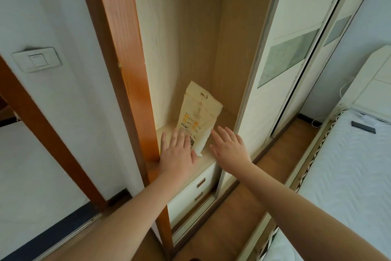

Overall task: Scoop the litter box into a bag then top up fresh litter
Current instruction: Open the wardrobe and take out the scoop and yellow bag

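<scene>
Far left of the fingers: white wall with a light switch (36, 60), bordered by an orange-brown door frame (118, 49).

Left hand (176, 152): extended into the open wardrobe compartment, palm down, fingers straight and slightly spread, gripping nothing. Fingertips at the lower left edge of the litter bag (197, 119), overlapping its base (actual contact cannot be confirmed from this angle). Heel of the hand over the front edge of the shelf (206, 158), just beside the door frame.

Litter bag: cream paper pouch with yellow printed panels and a dark code patch near the bottom. Standing upright on the shelf, leaning back a little toward the compartment's rear wall, top folded over. Located between the two sets of fingers, nearer the left ones.

Right hand (229, 147): extended likewise, fingers straight and apart, holding nothing. Fingertips just beside the bag's lower right edge, a narrow gap visible. Palm hovering above the shelf front.

Below the fingers: two white drawers (190, 195) with metal pull handles, under the shelf; wood floor (239, 214) further down.

Right of the fingers: sliding wardrobe doors (296, 53), white with grey-green inset panels. Further right: a bed with a white quilted mattress (349, 176), a dark flat object (363, 126) lying on it (type not identifiable).
</scene>
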### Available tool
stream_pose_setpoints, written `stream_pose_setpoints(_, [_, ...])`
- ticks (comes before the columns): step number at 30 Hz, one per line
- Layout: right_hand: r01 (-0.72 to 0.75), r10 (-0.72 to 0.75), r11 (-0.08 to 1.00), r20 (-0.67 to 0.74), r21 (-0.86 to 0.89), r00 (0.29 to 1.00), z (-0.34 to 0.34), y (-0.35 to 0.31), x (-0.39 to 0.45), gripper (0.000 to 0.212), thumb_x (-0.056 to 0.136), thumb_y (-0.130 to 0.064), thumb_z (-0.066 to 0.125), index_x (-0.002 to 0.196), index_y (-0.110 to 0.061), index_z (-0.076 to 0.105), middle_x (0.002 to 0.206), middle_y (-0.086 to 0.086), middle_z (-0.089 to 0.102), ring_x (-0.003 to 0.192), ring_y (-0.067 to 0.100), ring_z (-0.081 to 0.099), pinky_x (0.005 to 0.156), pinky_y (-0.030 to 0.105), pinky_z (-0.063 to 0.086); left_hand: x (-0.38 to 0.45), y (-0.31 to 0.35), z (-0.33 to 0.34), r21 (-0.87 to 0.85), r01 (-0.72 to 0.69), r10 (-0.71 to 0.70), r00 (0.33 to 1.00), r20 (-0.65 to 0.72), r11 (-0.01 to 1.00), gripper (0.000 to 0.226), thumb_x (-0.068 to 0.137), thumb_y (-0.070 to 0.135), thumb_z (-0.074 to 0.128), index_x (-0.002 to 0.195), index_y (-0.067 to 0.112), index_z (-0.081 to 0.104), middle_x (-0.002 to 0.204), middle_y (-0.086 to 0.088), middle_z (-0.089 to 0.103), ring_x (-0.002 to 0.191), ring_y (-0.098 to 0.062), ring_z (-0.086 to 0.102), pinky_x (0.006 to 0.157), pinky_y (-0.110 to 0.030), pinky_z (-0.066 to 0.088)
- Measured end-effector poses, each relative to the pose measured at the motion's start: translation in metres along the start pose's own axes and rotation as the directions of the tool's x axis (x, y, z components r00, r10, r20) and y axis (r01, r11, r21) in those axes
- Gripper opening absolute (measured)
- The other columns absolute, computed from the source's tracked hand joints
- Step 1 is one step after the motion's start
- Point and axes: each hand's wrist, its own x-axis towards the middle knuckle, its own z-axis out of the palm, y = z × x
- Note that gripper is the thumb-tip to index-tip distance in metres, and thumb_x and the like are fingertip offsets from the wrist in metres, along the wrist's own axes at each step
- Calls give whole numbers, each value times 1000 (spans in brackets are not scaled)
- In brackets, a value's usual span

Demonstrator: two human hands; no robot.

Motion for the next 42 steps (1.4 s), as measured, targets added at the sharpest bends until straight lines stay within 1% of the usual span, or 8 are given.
stream_pose_setpoints(4, [47,-48,999,35,5,998,19,-8,17,57,100,-48,23,152,-26,14,159,2,18,147,25,12,119,44,10,-4,-1,2,14,-10,10,999,-32,1000,71,93,46,8,145,13,44,153,-10,40,147,-29,24,119,-56,1])
stream_pose_setpoints(8, [93,-94,995,44,34,995,40,-13,45,55,101,-45,26,152,-25,18,159,3,21,147,24,14,118,44,13,-2,11,14,34,8,-9,999,52,999,61,100,46,21,152,15,28,161,-8,23,150,-29,9,119,-57,-3])
stream_pose_setpoints(15, [241,-249,965,79,105,965,89,14,105,56,101,-46,27,152,-24,18,158,4,21,147,26,13,118,45,12,33,10,61,15,232,-232,965,122,973,63,100,47,26,155,17,17,163,-6,13,151,-26,3,117,-54,-6])
stream_pose_setpoints(23, [382,-411,904,144,190,900,143,45,179,58,99,-46,23,152,-23,22,158,6,25,146,27,19,116,45,19,85,4,118,54,527,-520,808,277,848,65,99,47,24,156,22,6,164,-3,6,151,-24,-1,120,-53,-3])
stream_pose_setpoints(25, [418,-455,885,183,206,872,151,45,190,63,95,-50,11,153,-25,16,159,4,20,147,25,14,118,43,15,89,-1,131,61,575,-568,778,267,816,65,96,46,24,156,23,13,163,-4,17,150,-25,11,119,-53,4])
stream_pose_setpoints(30, [490,-553,829,257,270,793,174,27,211,57,100,-45,21,154,-26,12,161,1,13,148,23,9,119,43,11,84,-11,168,75,647,-639,717,278,759,65,88,43,41,148,19,36,152,-8,42,140,-29,39,110,-57,31])
stream_pose_setpoints(33, [521,-591,801,253,295,766,194,10,220,61,96,-48,18,152,-23,24,158,5,24,145,27,21,114,47,20,83,-18,195,96,699,-688,654,314,709,69,88,41,56,149,20,35,154,-7,38,142,-28,35,110,-57,31])
stream_pose_setpoints(42, [527,-645,757,311,387,698,288,-35,237,62,90,-46,30,143,-16,43,143,10,48,130,32,47,99,46,43,91,-28,290,128,820,-765,449,463,558,71,93,41,45,155,24,15,163,-6,16,149,-26,14,115,-54,15])
